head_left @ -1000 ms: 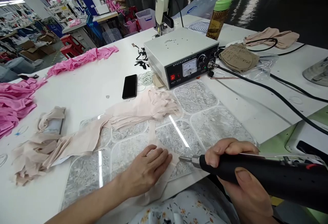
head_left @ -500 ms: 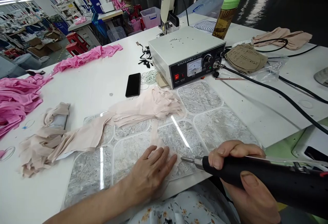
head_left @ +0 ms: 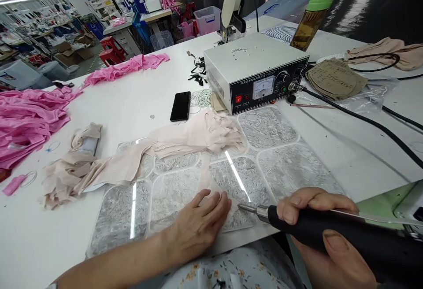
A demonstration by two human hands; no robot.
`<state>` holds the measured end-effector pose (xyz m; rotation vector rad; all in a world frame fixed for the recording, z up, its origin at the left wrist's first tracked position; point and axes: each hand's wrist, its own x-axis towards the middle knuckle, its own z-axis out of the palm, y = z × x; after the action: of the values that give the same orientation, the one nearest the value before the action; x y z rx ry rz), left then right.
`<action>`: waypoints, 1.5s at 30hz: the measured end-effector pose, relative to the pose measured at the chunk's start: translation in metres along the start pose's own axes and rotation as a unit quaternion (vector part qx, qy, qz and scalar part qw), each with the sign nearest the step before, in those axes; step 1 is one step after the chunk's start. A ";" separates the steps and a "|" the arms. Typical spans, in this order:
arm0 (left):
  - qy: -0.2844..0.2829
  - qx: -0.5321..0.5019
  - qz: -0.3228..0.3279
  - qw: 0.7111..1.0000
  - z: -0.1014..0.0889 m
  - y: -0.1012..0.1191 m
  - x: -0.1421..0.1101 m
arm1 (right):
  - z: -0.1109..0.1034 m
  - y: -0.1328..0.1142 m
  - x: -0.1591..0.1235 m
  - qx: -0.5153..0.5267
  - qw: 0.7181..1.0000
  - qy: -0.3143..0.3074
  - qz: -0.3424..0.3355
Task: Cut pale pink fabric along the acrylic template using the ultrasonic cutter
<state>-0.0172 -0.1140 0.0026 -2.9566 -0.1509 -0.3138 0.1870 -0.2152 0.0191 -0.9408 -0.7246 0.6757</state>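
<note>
at the near edge of the white bench (head_left: 127, 101), a small pale fabric piece (head_left: 207, 176) is laid over a grey marbled mat (head_left: 284, 170) and is held down under the left hand (head_left: 201, 225). the palm is turned downward and the fingers are bent over the cloth; whether anything is pinched by this grip cannot be told. by the right hand (head_left: 337, 247), a black handheld tool (head_left: 380, 245) is gripped firmly, with the fingers wrapped over its top and the thumb set along its near side. its metal tip (head_left: 247, 208) is pointed leftward at the right-hand corner of the fabric piece, just beside the left fingertips; whether contact is made is too small to tell. farther back on the mat, a stack of pale strips (head_left: 198, 132) is heaped, and beyond it a dark phone (head_left: 180, 106) and a grey control box (head_left: 254, 55) are placed. a black cable (head_left: 363, 119) is plugged into the box's front. on the far left, bright pink cloth (head_left: 29, 117) is piled.
</note>
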 end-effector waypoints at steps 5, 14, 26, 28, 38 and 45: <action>0.004 -0.005 0.005 1.000 0.000 -0.001 0.001 | 0.000 0.001 -0.003 0.000 1.000 0.017 0.012; 0.006 -0.022 0.040 0.999 0.002 -0.002 -0.002 | 0.000 0.001 -0.003 -0.003 1.000 0.014 0.012; 0.020 -0.037 0.005 0.999 0.006 0.002 -0.004 | -0.002 -0.002 -0.004 -0.008 0.999 0.015 0.035; 0.020 -0.037 -0.003 0.999 0.007 0.003 -0.005 | -0.001 -0.001 -0.005 -0.010 0.999 0.030 0.043; 0.024 -0.014 -0.023 0.999 0.007 0.008 -0.007 | 0.000 -0.003 -0.009 -0.014 0.998 0.039 0.052; 0.024 -0.011 -0.036 0.999 0.005 0.009 -0.007 | -0.002 -0.003 -0.008 -0.016 0.998 0.023 0.050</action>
<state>-0.0221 -0.1224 -0.0047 -2.9683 -0.2483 -0.3978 0.1841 -0.2234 0.0188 -1.0243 -0.6530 0.7288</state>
